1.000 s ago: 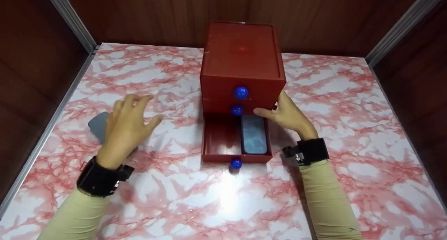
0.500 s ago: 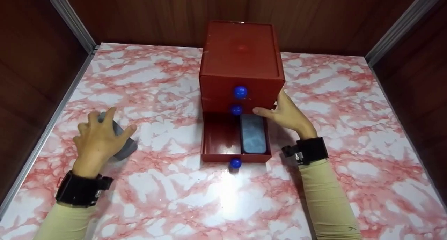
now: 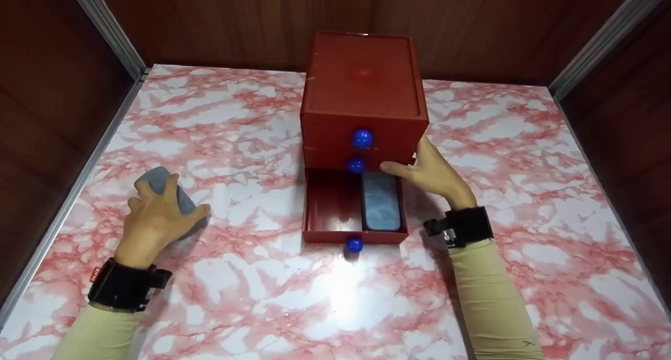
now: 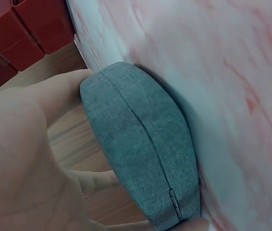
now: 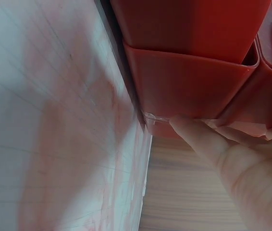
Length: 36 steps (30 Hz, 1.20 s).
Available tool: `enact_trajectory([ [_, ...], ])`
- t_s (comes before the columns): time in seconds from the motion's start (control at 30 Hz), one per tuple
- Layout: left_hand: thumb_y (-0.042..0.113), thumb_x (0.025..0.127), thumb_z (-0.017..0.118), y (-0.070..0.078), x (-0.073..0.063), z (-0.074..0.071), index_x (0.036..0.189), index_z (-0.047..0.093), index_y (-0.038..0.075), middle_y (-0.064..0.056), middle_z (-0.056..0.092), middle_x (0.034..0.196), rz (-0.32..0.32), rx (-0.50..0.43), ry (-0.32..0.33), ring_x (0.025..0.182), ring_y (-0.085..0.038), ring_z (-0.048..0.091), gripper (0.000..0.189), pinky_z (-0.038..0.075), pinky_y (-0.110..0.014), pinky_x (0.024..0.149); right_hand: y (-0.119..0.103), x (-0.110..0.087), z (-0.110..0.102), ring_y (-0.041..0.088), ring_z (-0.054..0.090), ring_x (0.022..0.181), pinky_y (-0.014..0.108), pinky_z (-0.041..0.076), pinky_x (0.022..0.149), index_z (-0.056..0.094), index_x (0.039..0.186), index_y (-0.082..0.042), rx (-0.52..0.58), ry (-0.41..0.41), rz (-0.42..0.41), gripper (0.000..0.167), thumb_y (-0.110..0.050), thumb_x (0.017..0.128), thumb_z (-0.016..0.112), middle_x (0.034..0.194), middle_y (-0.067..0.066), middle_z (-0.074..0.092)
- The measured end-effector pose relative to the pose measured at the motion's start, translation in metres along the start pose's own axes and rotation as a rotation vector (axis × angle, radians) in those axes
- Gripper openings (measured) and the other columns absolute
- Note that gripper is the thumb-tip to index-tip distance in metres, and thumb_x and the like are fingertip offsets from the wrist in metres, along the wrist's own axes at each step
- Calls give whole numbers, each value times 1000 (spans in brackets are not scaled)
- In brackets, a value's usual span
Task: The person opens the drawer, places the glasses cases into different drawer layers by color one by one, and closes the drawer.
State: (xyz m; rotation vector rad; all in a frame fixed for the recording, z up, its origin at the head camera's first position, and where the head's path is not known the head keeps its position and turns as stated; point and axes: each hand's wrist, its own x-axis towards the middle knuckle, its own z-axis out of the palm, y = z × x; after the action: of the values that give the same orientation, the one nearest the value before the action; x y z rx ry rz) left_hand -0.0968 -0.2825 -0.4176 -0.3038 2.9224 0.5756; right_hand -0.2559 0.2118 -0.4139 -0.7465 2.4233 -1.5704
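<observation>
My left hand [image 3: 152, 221] holds a grey glasses case [image 3: 155, 180] on the left part of the table. Thumb and fingers lie round the case; its seam shows in the left wrist view, where its edge faces the tabletop. At the red drawer cabinet [image 3: 361, 77], my right hand [image 3: 437, 174] rests along the right side wall, fingers fairly straight and thumb on the front near the corner. The cabinet's bottom drawer [image 3: 330, 238] is pulled out. A second blue-grey case [image 3: 381, 205] lies in that drawer's right half, behind a divider.
The drawers carry blue knobs, among them the top knob [image 3: 361, 139], the middle knob [image 3: 356, 165] and the bottom knob [image 3: 354, 245]. Brown wooden panels [image 3: 236, 24] enclose the red-and-white marbled tabletop [image 3: 251, 297] at the back and sides.
My left hand has moved left and down from above the table and taken hold of the grey glasses case, which has shifted slightly. The right hand and cabinet stay where they were.
</observation>
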Motion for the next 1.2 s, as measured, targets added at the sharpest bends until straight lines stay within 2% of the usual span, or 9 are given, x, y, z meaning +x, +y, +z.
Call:
enact_trajectory([
  [0.13,49,95,68,-4,3,-1,164,18,-3,-49,2,157,10,-27,-17,121,-78,33,100,46,-80,84,-1,0,0,23,59,131,41,50,109,39,157,-16,4,1,-1,79,-23,93,86,148,6,56],
  [0.27,40,93,68,-8,4,-3,168,12,0,-45,-2,163,6,-42,-40,128,-78,29,102,42,-82,88,-1,-1,0,24,59,132,41,50,108,39,157,-15,6,-2,-7,79,-23,93,85,149,7,56],
  [0.53,31,92,73,-24,1,-5,168,15,2,-47,4,162,29,-58,-14,133,-79,24,101,38,-84,93,-1,-1,1,23,60,131,42,50,109,39,156,-14,-14,2,-12,79,-24,93,86,148,7,57],
  [0.63,27,92,72,-31,-1,-5,168,18,5,-49,8,158,37,-65,4,130,-78,28,96,40,-83,90,-1,-1,0,23,59,132,44,49,110,39,157,-15,-22,2,-14,79,-24,93,86,148,6,56],
  [0.83,21,95,66,-41,-5,-6,166,22,5,-55,22,143,50,-50,42,113,-77,42,85,45,-76,80,0,1,0,23,59,131,45,48,110,40,156,-14,-32,0,-12,78,-24,93,85,148,6,57],
  [1.03,20,96,61,-46,-5,-6,167,25,7,-58,31,129,52,-39,72,105,-73,47,81,46,-72,72,0,1,-1,23,60,131,43,49,110,40,155,-14,-17,0,-18,77,-22,93,85,147,6,57],
  [1.2,22,97,62,-49,-3,-6,167,26,8,-59,32,129,59,-27,76,101,-73,50,80,47,-71,67,0,0,0,24,59,132,44,48,111,39,156,-14,-18,-1,-16,79,-23,93,85,149,7,56],
])
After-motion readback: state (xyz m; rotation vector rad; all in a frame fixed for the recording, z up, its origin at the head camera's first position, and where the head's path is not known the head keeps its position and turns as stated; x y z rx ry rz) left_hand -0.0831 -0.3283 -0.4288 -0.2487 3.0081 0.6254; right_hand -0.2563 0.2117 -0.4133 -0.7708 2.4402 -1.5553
